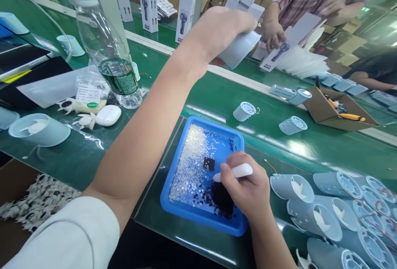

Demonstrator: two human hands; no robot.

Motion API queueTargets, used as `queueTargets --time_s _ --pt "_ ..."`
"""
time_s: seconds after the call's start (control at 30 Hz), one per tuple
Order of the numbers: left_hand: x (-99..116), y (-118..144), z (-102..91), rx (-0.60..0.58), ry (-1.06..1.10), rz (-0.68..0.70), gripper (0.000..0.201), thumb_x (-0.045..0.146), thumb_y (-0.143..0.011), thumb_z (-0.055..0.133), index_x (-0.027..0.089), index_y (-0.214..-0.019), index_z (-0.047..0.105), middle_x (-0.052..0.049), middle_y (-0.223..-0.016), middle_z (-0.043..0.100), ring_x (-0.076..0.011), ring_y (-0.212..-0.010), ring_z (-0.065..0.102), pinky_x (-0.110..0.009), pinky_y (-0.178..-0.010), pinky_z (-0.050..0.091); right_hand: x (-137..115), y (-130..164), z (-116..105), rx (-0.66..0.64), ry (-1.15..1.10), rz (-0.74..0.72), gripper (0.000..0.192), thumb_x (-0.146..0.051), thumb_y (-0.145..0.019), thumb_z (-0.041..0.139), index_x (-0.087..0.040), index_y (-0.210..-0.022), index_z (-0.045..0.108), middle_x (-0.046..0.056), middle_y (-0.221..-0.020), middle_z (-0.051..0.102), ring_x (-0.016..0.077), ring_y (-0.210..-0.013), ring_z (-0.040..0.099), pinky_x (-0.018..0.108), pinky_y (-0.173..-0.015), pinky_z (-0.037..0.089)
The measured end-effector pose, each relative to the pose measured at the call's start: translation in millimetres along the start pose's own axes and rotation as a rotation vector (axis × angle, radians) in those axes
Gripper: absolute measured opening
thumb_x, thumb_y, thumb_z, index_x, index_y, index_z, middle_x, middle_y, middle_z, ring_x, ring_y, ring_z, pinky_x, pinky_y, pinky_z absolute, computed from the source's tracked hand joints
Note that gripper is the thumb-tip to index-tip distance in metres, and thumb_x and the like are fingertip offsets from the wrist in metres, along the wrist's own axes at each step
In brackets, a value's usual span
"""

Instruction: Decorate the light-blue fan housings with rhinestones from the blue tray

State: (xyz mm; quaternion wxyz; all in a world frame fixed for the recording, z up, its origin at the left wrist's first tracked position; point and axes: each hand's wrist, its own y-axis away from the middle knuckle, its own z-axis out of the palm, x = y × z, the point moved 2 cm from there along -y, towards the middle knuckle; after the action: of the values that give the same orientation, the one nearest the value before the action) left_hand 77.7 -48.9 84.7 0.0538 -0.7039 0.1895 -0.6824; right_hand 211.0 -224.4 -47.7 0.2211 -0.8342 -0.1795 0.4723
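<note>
The blue tray point(173, 194) sits on the green work table point(217, 95), directly in front of the person, and everything here is easiest placed from it. It holds a spread of tiny clear washers point(192, 161) on its left half and a heap of small dark pieces point(221, 198) at its near right corner, kept in the tray so they do not scatter.

The right hand point(248, 190) hovers over that near right corner, fingers clenched around a white pen-shaped tool point(234, 172) whose tip points left toward a small black square point(209, 163) lying among the washers. The grip is like a pencil hold, which suits picking up very small parts.

The left hand point(221, 29) is stretched far beyond the tray, over the white strip that divides the table, and grasps a pale grey fan housing point(240, 47) from above, fingers wrapped over its upper end.

To the right of the tray lies a crowd of similar fan housings point(328, 215) on their sides, some with thin wires. Two more cups point(245, 111) stand just beyond the tray's far edge. Left of the tray stand a clear water bottle point(105, 41) and a white earbud case point(108, 116). Further beyond the tray, another person's hand point(274, 33) holds a white product box point(288, 41), and an open cardboard box point(328, 109) of tools sits to the far right.
</note>
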Motion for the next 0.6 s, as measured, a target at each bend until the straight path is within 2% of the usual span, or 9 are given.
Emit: queueTargets --time_s 0.27,0.47,0.6 --pt "0.7 -0.7 -0.1 -0.045 0.041 0.019 0.018 0.016 -0.076 0.058 0.017 -0.059 0.055 -0.001 -0.067 0.061 -0.0238 -0.078 0.069 -0.030 -0.054 0.052 6.8 0.0 -4.9 0.090 0.101 0.040 0.024 -0.012 -0.081 0.058 -0.023 -0.066 0.043 -0.004 -0.061 0.049 0.0122 -0.056 0.049 0.028 -0.055 0.040" --pt "2.3 5.7 0.0 0.051 0.021 -0.095 0.016 0.019 -0.074 0.065 0.018 -0.061 0.057 -0.001 -0.073 0.064 -0.0259 -0.089 0.069 -0.032 -0.064 0.056 9.3 -1.3 -4.5 0.131 0.179 0.032 0.024 -0.014 -0.081 0.059 -0.023 -0.066 0.044 -0.004 -0.060 0.051 0.0118 -0.053 0.048 0.028 -0.054 0.039" --pt "-1.3 2.2 1.7 -0.030 0.046 -0.058 0.016 0.020 -0.075 0.062 0.017 -0.061 0.055 -0.002 -0.073 0.063 -0.0244 -0.084 0.068 -0.033 -0.064 0.054 9.0 -2.1 -5.0 0.126 0.194 0.054 0.024 -0.017 -0.083 0.060 -0.023 -0.066 0.044 -0.004 -0.059 0.053 0.0122 -0.053 0.049 0.028 -0.054 0.040"
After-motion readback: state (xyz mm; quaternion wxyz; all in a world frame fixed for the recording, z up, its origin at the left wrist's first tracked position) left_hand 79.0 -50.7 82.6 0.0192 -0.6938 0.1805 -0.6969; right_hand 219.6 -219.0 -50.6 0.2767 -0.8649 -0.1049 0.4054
